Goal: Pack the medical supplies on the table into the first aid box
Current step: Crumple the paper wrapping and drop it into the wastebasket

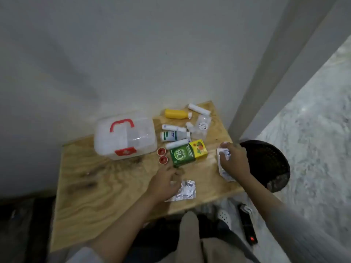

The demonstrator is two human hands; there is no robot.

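A clear first aid box [124, 136] with a red handle stands shut on the wooden table [106, 194], back left. To its right lie a yellow bottle [175, 113], white tubes [199, 109], a white bottle [173, 136], a clear bottle [202, 125], two red caps [162, 155] and a green-and-yellow box [188, 153]. My left hand [165, 184] rests on silver blister packs [187, 190] near the front edge. My right hand [234, 162] grips a white packet [224, 168] at the table's right edge.
A black mesh basket [267, 164] stands on the floor right of the table. A white wall runs behind, a pillar at the back right. A black power strip [247, 224] and a white sandal [225, 217] lie below the front edge.
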